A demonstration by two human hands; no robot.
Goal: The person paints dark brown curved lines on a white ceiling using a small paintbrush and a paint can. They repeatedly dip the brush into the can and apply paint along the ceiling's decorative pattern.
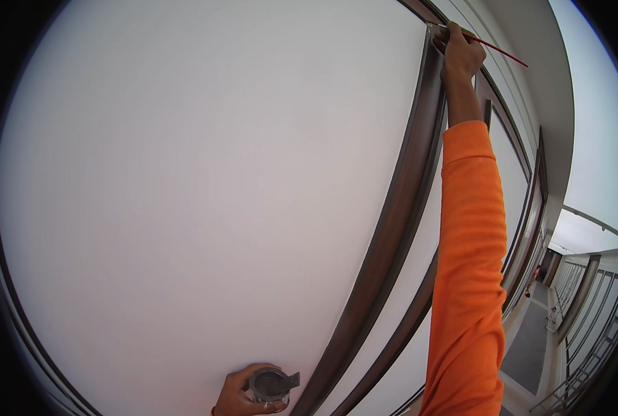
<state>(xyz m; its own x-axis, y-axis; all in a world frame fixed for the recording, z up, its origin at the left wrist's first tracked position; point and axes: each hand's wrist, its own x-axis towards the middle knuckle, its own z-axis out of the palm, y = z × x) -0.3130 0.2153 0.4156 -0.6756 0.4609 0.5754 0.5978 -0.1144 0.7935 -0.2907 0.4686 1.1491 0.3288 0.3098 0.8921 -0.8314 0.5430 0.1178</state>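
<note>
White wall: right hand [461, 52] holds brush [493, 46], left hand [238, 394] cup [270, 385].

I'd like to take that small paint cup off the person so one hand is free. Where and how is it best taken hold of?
Probably by the round side wall of the small cup, reaching from the right, just below its rim. The left hand wraps the cup's left side, and the mouth is open with dark contents, so a level sideways grip suits. A small tab sticks out at the right rim. The right hand holds a thin brush high on the dark frame.
</note>
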